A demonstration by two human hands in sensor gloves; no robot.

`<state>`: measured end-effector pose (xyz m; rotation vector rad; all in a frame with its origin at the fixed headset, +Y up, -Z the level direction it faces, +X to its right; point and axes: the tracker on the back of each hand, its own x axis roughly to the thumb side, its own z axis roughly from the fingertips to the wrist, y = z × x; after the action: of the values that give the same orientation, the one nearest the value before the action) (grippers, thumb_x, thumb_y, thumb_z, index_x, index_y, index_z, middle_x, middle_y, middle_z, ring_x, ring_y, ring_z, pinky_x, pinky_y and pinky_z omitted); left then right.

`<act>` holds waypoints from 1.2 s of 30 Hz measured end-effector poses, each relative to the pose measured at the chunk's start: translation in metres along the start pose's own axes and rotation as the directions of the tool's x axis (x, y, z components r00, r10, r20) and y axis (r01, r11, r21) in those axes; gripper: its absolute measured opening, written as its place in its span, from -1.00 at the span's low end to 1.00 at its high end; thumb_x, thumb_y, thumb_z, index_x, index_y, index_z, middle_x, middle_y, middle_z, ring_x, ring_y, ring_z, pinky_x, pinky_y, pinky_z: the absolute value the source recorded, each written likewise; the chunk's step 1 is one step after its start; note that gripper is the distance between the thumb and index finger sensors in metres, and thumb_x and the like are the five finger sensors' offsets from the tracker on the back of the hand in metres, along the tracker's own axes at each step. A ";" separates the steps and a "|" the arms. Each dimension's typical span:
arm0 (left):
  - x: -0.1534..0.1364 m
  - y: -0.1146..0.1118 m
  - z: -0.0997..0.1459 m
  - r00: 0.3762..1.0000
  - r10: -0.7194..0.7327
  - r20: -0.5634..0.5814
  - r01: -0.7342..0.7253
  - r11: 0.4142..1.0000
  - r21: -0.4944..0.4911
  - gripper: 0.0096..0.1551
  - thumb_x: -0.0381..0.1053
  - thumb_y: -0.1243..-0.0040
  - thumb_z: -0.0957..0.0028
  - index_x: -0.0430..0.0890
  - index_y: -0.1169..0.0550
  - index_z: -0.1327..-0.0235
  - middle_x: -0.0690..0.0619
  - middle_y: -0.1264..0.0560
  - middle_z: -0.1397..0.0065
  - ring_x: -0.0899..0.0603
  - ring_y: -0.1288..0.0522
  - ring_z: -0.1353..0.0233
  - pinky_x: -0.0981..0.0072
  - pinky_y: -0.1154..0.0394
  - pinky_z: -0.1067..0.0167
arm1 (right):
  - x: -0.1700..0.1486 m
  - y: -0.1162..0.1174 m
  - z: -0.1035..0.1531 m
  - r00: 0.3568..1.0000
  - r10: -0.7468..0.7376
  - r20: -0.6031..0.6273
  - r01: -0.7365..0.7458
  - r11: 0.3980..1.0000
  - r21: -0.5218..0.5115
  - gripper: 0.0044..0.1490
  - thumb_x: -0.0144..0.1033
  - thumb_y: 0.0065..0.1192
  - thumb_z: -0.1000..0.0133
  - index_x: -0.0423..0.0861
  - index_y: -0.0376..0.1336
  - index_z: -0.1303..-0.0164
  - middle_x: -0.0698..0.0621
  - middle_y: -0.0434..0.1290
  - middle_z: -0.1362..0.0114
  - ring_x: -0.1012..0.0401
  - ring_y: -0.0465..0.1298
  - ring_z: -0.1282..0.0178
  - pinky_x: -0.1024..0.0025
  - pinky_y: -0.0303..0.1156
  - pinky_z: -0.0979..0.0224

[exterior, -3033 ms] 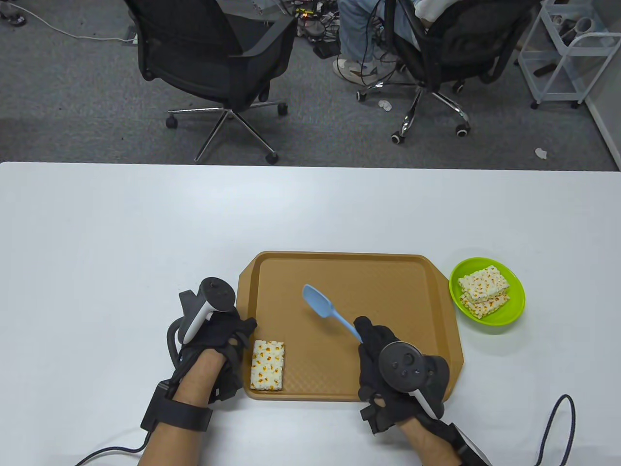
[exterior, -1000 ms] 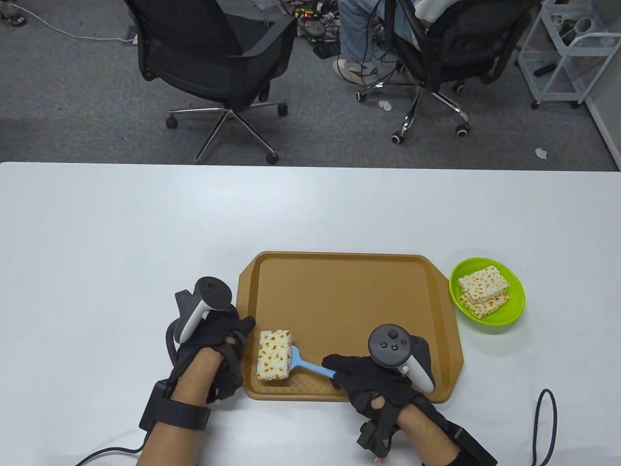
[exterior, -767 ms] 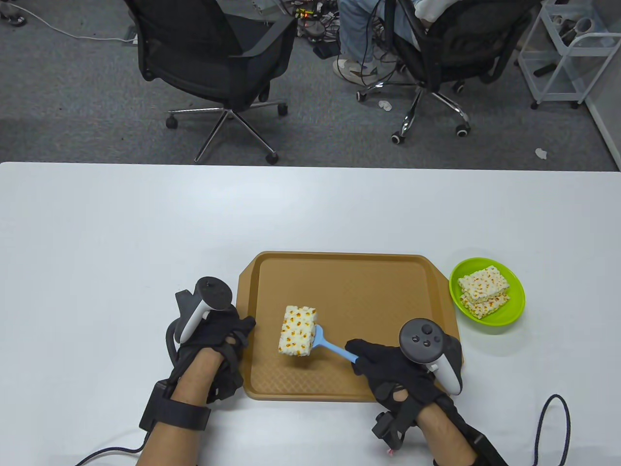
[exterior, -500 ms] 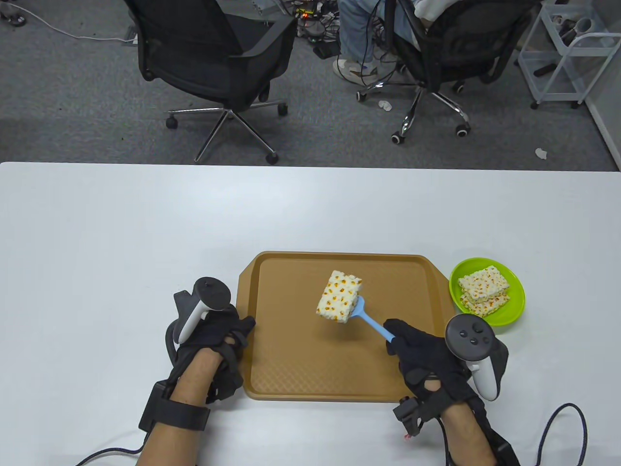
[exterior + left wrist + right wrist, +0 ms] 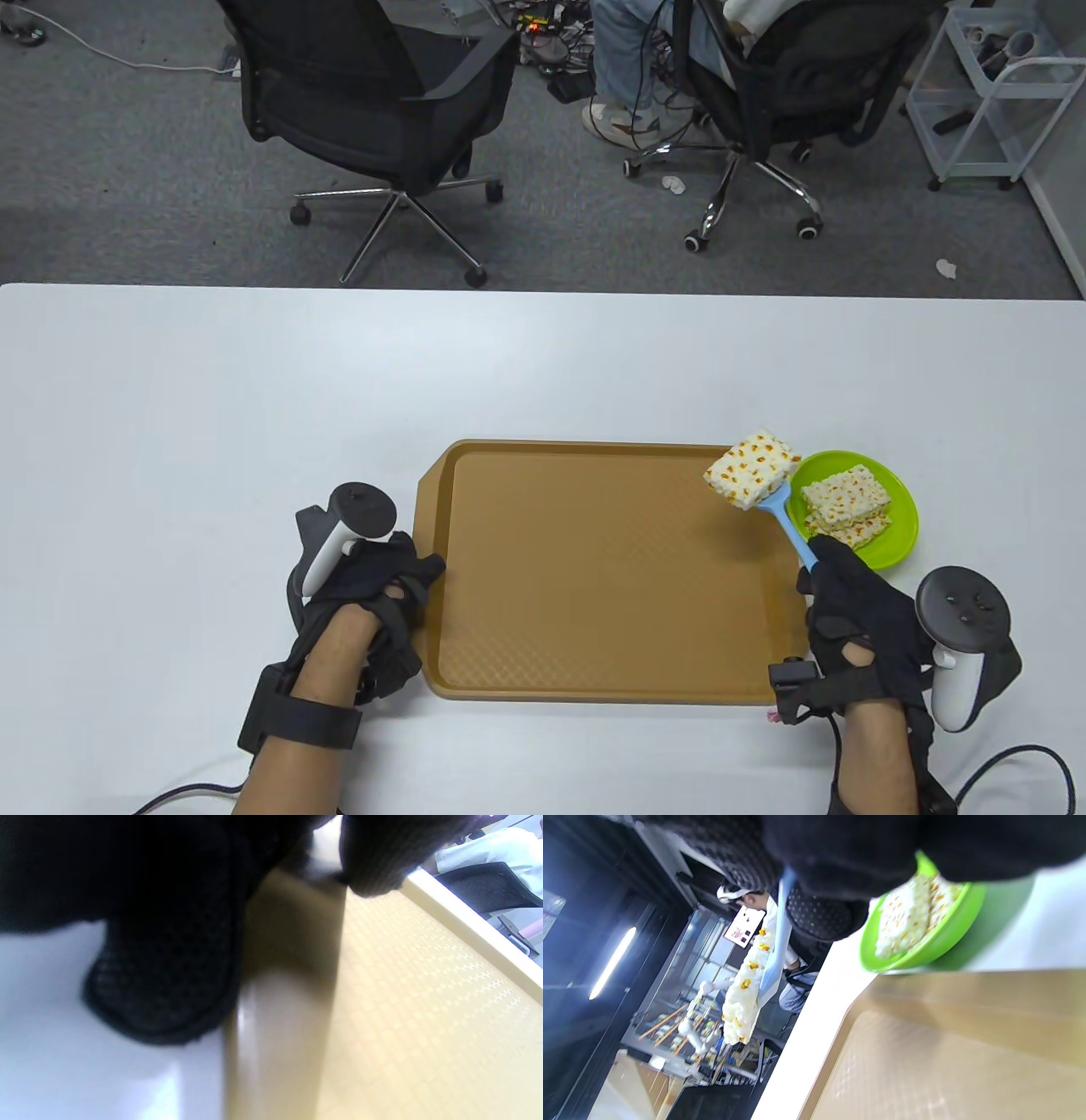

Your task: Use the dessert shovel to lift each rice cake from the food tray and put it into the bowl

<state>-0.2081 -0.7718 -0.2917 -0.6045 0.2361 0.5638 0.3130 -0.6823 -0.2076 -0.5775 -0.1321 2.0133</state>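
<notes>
Nearest to you, your left hand [image 5: 365,586] sits at the near-left corner of the food tray [image 5: 594,688], fingers curled over its rim, basically pinning it in place. Your right hand [image 5: 857,628] is clamped round the handle of the blue dessert shovel [image 5: 785,525], low on the stem.

A bit further out, the rice cake [image 5: 751,468] is riding on the shovel blade, up in the air over the tray's far-right corner, right beside the bowl's rim. It looks like a puffed, light block, stiff enough to hold its shape but probably crumbly at the edges, and it overhangs the blade on the left. I'd guess it slides off easily if you tilt too soon, so keep the blade level until you're over the bowl, and don't pinch the cake itself.

The tray floor has nothing left on it in the table view. The green bowl [image 5: 899,543], just right of the tray, already holds two rice cakes [image 5: 844,501] stacked up, so this looks like the last one.
</notes>
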 end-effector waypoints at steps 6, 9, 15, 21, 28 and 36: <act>0.000 0.001 0.000 1.000 0.013 0.002 -0.013 1.000 -0.019 -0.13 0.20 -0.25 -0.04 -0.29 -0.22 -0.39 -0.20 -0.72 0.12 -0.20 -0.81 0.39 0.06 -0.71 0.57 | -0.018 -0.024 -0.008 0.993 0.007 -0.121 -0.020 0.994 -0.104 -0.34 -0.25 0.15 0.09 -0.15 0.36 -0.23 -0.15 0.59 -0.02 0.31 0.59 0.58 0.33 0.64 0.47; 0.000 0.002 0.000 1.000 0.014 0.001 -0.014 1.000 -0.023 -0.13 0.19 -0.25 -0.04 -0.29 -0.22 -0.39 -0.20 -0.73 0.12 -0.21 -0.81 0.39 0.06 -0.71 0.57 | -0.025 -0.033 -0.011 0.985 0.022 -0.173 -0.048 0.988 -0.148 -0.34 -0.25 0.15 0.09 -0.16 0.36 -0.23 -0.15 0.59 -0.02 0.31 0.59 0.58 0.33 0.64 0.47; 0.000 0.002 -0.001 1.000 0.012 0.000 -0.012 1.000 -0.023 -0.15 0.17 -0.24 -0.05 -0.29 -0.22 -0.39 -0.20 -0.73 0.12 -0.21 -0.82 0.39 0.06 -0.71 0.57 | -0.034 -0.043 -0.014 0.972 0.016 -0.233 -0.060 0.981 -0.185 -0.34 -0.24 0.16 0.09 -0.16 0.36 -0.23 -0.15 0.59 -0.01 0.31 0.59 0.58 0.33 0.64 0.47; 0.000 0.002 -0.001 1.000 0.011 0.000 -0.011 1.000 -0.023 -0.15 0.17 -0.24 -0.05 -0.30 -0.23 -0.39 -0.21 -0.73 0.12 -0.21 -0.82 0.39 0.06 -0.71 0.57 | -0.039 -0.045 -0.017 0.958 0.057 -0.279 -0.112 0.977 -0.184 -0.34 -0.25 0.16 0.09 -0.17 0.37 -0.23 -0.16 0.60 -0.01 0.31 0.58 0.60 0.33 0.64 0.48; 0.000 0.003 -0.001 1.000 0.012 -0.001 -0.012 1.000 -0.025 -0.15 0.17 -0.25 -0.05 -0.30 -0.23 -0.39 -0.21 -0.73 0.12 -0.21 -0.82 0.39 0.06 -0.71 0.57 | -0.038 -0.040 -0.020 0.946 0.142 -0.290 -0.202 0.961 -0.188 -0.35 -0.24 0.18 0.09 -0.18 0.38 -0.21 -0.16 0.61 0.01 0.33 0.56 0.65 0.34 0.65 0.51; 0.000 0.003 -0.002 1.000 0.016 0.001 -0.016 1.000 -0.024 -0.15 0.17 -0.25 -0.05 -0.29 -0.23 -0.38 -0.20 -0.73 0.12 -0.20 -0.81 0.39 0.06 -0.71 0.56 | -0.022 -0.037 -0.004 0.897 0.330 -0.294 -0.424 0.829 -0.364 -0.38 -0.25 0.28 0.12 -0.20 0.44 -0.13 -0.18 0.64 0.08 0.31 0.55 0.70 0.31 0.64 0.57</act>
<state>-0.2097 -0.7712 -0.2950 -0.6257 0.2336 0.5827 0.3525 -0.6832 -0.1915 -1.1780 -0.3465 2.3027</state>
